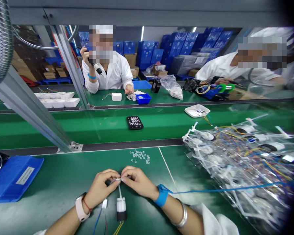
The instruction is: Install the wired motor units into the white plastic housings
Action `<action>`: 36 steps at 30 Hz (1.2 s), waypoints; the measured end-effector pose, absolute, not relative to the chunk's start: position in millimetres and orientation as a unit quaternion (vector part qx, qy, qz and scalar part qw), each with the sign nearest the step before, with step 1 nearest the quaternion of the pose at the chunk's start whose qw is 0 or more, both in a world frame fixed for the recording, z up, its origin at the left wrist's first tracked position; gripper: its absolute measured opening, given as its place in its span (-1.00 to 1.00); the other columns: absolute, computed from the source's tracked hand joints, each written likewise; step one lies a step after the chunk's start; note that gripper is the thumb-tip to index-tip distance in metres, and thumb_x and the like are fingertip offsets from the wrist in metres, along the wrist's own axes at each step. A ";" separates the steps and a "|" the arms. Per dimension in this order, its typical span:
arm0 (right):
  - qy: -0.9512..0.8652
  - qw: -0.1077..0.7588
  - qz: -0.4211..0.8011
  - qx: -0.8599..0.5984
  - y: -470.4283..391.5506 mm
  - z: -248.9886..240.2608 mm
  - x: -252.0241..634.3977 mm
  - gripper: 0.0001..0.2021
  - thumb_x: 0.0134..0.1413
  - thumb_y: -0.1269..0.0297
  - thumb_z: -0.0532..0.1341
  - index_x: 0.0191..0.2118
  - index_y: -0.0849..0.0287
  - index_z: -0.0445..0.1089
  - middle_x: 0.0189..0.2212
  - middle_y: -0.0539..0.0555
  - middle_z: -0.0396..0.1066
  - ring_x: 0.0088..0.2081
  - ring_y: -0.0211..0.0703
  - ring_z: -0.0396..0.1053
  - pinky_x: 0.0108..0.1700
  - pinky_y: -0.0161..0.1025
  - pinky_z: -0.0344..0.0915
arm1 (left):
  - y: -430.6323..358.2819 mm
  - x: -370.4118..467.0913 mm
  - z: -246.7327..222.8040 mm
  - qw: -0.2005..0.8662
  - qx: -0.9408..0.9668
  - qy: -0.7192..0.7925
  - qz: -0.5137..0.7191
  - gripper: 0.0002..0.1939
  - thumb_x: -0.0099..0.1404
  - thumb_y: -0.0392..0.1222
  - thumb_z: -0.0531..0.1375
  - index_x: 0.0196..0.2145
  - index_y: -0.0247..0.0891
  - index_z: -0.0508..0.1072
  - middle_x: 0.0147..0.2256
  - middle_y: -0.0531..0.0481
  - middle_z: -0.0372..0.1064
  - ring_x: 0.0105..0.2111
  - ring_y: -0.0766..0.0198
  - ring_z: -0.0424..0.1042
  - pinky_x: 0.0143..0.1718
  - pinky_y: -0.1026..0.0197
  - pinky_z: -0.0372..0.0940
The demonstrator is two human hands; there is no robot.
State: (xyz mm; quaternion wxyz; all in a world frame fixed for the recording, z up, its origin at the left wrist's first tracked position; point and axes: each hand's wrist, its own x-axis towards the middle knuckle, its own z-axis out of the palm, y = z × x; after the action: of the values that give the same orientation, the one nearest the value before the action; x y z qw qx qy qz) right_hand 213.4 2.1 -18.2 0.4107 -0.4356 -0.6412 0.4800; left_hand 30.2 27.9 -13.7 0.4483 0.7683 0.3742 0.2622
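Observation:
My left hand and my right hand meet over the green bench, fingers pinched. Between their fingertips is a thin whitish tube; the small piece at its upper end is mostly hidden by the fingers. The tube runs down to a small white-and-black pump, which has yellow wires at its lower end. Beside it, below my left hand, hangs a white plug with blue and dark red wires. Beyond my hands lie several small clear rings, scattered on the bench.
At right lies a large pile of bagged pumps and wires, crossed by a blue wrist-strap cord. A blue bin stands left. The green conveyor carries a black display and white casing. Two co-workers sit opposite.

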 end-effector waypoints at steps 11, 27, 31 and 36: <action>-0.670 0.394 0.309 -0.548 63.1 2.2 280.0 -0.79 0.10 0.26 0.11 -0.24 0.25 0.41 -0.28 0.12 0.43 -0.25 -0.23 0.38 -0.24 -0.32 0.28 | 27.3 30.3 -11.6 0.445 0.777 0.368 0.250 -0.80 0.25 -0.14 0.10 -0.34 -0.27 0.48 -0.32 -0.07 0.44 -0.39 0.31 0.37 -0.35 0.29 0.28; -0.620 0.237 0.118 -0.738 150.8 3.4 351.2 -0.82 0.02 0.28 0.17 -0.36 0.20 0.51 -0.36 0.12 0.50 -0.28 -0.10 0.43 -0.26 -0.32 0.23 | 26.9 31.9 -7.8 0.440 0.781 0.370 0.243 -0.80 0.25 -0.14 0.09 -0.36 -0.26 0.48 -0.32 -0.07 0.43 -0.41 0.32 0.36 -0.36 0.30 0.28; -0.607 0.267 0.094 -0.743 140.7 23.5 365.4 -0.78 0.05 0.24 0.14 -0.34 0.22 0.50 -0.37 0.12 0.50 -0.31 -0.12 0.42 -0.28 -0.32 0.23 | 27.2 32.2 -7.6 0.440 0.781 0.372 0.240 -0.81 0.24 -0.15 0.10 -0.36 -0.26 0.47 -0.33 -0.06 0.43 -0.42 0.32 0.36 -0.36 0.30 0.28; -0.580 0.330 0.064 -0.742 140.0 23.3 383.8 -0.75 0.04 0.19 0.13 -0.32 0.23 0.49 -0.43 0.10 0.49 -0.39 -0.17 0.40 -0.32 -0.32 0.25 | 27.2 31.3 -8.4 0.438 0.783 0.371 0.239 -0.81 0.25 -0.16 0.09 -0.35 -0.25 0.48 -0.32 -0.05 0.43 -0.40 0.32 0.36 -0.35 0.30 0.27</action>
State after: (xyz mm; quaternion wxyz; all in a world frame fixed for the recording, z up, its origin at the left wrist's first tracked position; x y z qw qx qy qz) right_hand 383.8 140.0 23.3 0.3297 -0.7419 -0.5804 0.0640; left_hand 31.3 27.2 -8.4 0.4380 0.7831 0.3713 0.2388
